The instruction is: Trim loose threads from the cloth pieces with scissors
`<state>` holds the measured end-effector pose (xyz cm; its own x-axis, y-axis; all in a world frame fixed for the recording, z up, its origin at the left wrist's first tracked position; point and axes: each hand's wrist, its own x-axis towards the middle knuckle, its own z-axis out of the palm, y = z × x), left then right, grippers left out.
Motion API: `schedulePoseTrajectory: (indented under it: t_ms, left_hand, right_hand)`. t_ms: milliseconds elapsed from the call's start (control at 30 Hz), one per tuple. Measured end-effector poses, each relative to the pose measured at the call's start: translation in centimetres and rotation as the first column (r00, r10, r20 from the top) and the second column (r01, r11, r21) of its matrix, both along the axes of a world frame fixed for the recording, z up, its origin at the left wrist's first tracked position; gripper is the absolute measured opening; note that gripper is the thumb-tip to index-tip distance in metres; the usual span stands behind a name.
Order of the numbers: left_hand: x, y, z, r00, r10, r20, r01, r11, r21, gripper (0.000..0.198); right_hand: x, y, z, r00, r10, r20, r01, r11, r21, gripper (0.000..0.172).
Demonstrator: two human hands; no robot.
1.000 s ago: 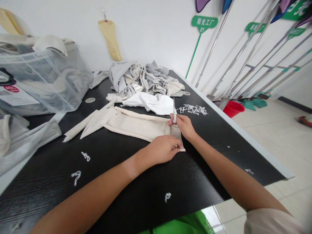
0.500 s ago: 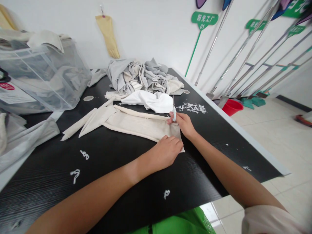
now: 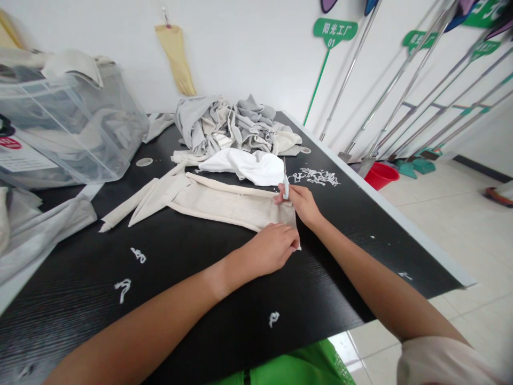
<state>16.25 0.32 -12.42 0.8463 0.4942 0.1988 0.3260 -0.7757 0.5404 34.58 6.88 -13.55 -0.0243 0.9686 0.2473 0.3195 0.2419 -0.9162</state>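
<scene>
A long beige cloth piece point(image 3: 224, 202) lies flat on the black table point(image 3: 200, 299). My left hand point(image 3: 269, 248) pinches its near corner with closed fingers. My right hand point(image 3: 301, 204) presses the far corner of the same end and grips small thread snips point(image 3: 286, 182) that point upward. A white cloth point(image 3: 248, 166) lies just beyond the beige piece.
A heap of grey and beige cloths point(image 3: 236, 125) sits at the table's far end. A clear plastic bin point(image 3: 68, 128) with fabric stands at left. White thread scraps point(image 3: 316, 176) dot the table. Metal poles point(image 3: 401, 80) lean on the right wall above a red bucket point(image 3: 380, 175).
Both hands stay on the cloth's end. The left hand's fingers shifted slightly on the near corner; the view drifted a little.
</scene>
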Motion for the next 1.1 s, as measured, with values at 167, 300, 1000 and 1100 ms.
schedulePoseTrajectory:
  t_ms: [167, 300, 1000, 1100]
  left_hand:
    - [0.0, 0.3, -0.1, 0.999, 0.051, 0.004, -0.051, 0.995, -0.091, 0.008]
    - [-0.1, 0.4, -0.1, 0.998, 0.041, 0.038, -0.038, 0.996, -0.085, 0.009]
    - [-0.5, 0.3, -1.1, 0.948, 0.153, 0.281, -0.105, 0.979, -0.177, 0.005]
    - [-0.5, 0.6, -1.2, 0.954, 0.085, 0.286, -0.058, 0.993, -0.102, 0.008]
  right_hand:
    - [-0.1, -0.1, 0.2, 1.000, -0.028, 0.011, 0.028, 0.999, -0.019, 0.056]
    - [-0.1, -0.1, 0.2, 1.000, -0.017, -0.008, 0.017, 1.000, -0.001, 0.055]
    - [0.3, -0.1, 0.3, 0.999, 0.033, -0.034, -0.033, 0.999, 0.002, 0.054]
    - [0.3, -0.1, 0.2, 0.998, 0.035, -0.057, -0.035, 0.999, -0.004, 0.052]
